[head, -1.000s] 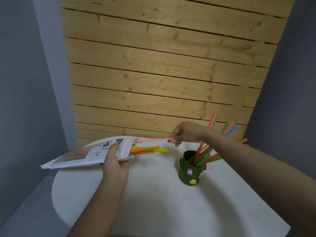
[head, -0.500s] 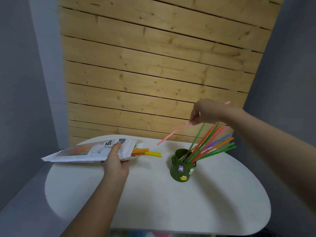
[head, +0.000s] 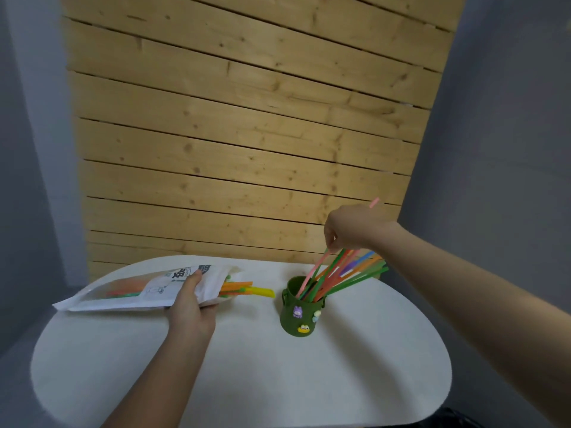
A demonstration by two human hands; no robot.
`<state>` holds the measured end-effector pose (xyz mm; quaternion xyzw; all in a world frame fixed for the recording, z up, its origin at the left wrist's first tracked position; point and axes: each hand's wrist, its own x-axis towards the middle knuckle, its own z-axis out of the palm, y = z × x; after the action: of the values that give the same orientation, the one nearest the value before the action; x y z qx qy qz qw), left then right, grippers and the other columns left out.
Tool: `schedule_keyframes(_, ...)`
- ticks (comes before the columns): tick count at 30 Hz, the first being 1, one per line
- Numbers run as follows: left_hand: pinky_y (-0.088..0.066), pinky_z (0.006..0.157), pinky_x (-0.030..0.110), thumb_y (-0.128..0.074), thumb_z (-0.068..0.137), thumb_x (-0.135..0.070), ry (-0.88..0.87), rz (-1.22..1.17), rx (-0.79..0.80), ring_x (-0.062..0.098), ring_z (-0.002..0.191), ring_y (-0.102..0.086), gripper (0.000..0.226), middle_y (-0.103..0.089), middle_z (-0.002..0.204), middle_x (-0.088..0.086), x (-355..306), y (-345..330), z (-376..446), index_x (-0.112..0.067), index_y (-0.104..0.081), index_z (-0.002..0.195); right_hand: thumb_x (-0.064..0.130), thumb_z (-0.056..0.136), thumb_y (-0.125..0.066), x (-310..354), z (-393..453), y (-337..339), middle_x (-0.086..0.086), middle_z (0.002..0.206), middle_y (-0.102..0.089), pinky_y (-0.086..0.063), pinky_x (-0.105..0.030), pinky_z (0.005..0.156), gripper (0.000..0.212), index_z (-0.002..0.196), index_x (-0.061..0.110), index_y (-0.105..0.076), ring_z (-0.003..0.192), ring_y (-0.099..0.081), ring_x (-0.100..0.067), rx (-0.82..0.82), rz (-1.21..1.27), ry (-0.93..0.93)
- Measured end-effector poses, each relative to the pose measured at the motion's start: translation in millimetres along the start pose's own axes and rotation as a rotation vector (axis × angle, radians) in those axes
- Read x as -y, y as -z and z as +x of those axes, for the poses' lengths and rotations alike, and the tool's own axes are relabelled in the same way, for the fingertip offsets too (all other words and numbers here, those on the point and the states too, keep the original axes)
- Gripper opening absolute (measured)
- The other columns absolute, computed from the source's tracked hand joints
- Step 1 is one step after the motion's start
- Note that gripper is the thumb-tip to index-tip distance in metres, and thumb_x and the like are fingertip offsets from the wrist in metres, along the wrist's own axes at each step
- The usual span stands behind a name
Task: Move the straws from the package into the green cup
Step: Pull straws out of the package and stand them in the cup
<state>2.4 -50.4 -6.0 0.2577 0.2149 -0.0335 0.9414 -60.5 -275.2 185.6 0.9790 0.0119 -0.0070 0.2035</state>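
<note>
From the head view I see a white, rounded desk [head: 247,366] set against a wall of pale wooden planks [head: 247,134], with grey walls [head: 509,149] on both sides. The left hand [head: 190,307] grips the white straw package [head: 145,291] near its open mouth, thumb on top; orange, green and yellow straws [head: 247,290] poke out toward the green cup [head: 298,316]. The cup stands upright on the desk, right of the package, with a fan of coloured straws leaning right. The right hand [head: 350,228] pinches a pink straw [head: 310,278] above the cup. Half a second ago that straw's lower tip hung left of the cup; now it sits inside the rim.
</note>
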Motion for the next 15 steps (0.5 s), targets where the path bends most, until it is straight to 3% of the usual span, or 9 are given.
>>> schedule_keyframes(3,-0.058,0.050,0.028,-0.069,0.087,-0.013,-0.012,0.005,-0.010,0.025,0.125,-0.061,0.061,-0.059,0.140,0.006,-1.4,-0.2,0.0,-0.015,-0.047,0.143,0.031,0.086,-0.066,2.0,1.3,-5.5,0.006,0.093,-0.072,-0.052,-0.028,0.075,0.017,0.098,0.022,-0.073,0.078,-0.059,-0.012,-0.017,-0.011,0.017)
schedule_keyframes(6,-0.060,0.057,0.032,-0.070,0.086,-0.013,-0.016,-0.013,-0.003,0.025,0.124,-0.061,0.061,-0.060,0.140,0.007,-2.9,1.3,0.8,-0.014,-0.047,0.143,0.038,0.084,-0.066,1.9,3.8,-12.9,0.009,0.090,-0.072,-0.051,-0.029,0.080,0.020,0.097,0.025,-0.074,0.079,-0.060,-0.011,-0.024,-0.020,0.015)
schedule_keyframes(11,-0.058,0.048,0.027,-0.066,0.089,-0.011,-0.014,-0.016,0.011,0.024,0.122,-0.061,0.060,-0.057,0.143,0.008,-4.7,-1.8,-3.9,-0.012,-0.046,0.145,0.039,0.085,-0.064,2.2,4.8,-20.8,0.008,0.091,-0.073,-0.047,-0.026,0.076,0.024,0.100,0.024,-0.073,0.077,-0.058,-0.010,-0.008,-0.025,0.025)
schedule_keyframes(15,-0.058,0.050,0.027,-0.065,0.090,-0.010,-0.001,-0.021,0.022,0.026,0.128,-0.058,0.059,-0.057,0.143,0.009,-3.7,-3.0,-6.7,-0.011,-0.045,0.145,0.038,0.086,-0.063,3.4,4.8,-20.9,0.005,0.095,-0.072,-0.047,-0.023,0.070,0.026,0.104,0.022,-0.072,0.081,-0.061,-0.012,-0.006,-0.023,0.036)
